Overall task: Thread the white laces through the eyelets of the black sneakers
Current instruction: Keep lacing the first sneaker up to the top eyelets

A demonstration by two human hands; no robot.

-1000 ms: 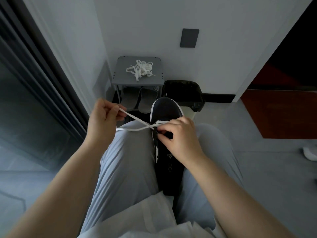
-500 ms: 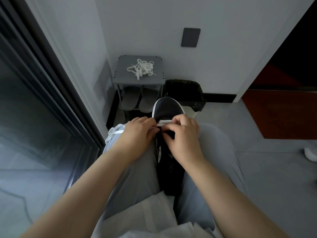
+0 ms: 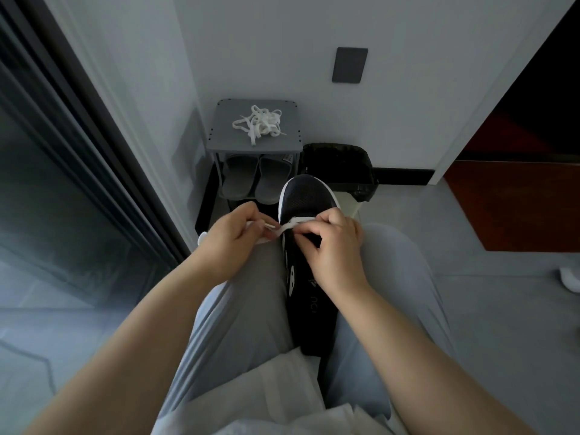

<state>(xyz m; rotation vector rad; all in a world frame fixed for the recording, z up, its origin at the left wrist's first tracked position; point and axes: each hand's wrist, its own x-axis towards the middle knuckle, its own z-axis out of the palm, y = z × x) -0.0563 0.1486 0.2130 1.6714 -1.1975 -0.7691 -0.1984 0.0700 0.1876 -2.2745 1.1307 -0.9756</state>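
While the left hand pinches the white lace near its tip, just left of the black sneaker held between the thighs, the right hand pinches the lace over what seems a toe-end eyelet. Likely best to feed the tip squarely into the hole beside the right fingers, lace flat, then pull evenly.

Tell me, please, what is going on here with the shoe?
A seated person has a black sneaker lying between their thighs, toe pointing away. The left hand pinches the white lace just beside the shoe, and the right hand pinches it at the eyelets near the toe. Only that front row looks laced. Another tangle of white laces lies on the grey shoe rack ahead.
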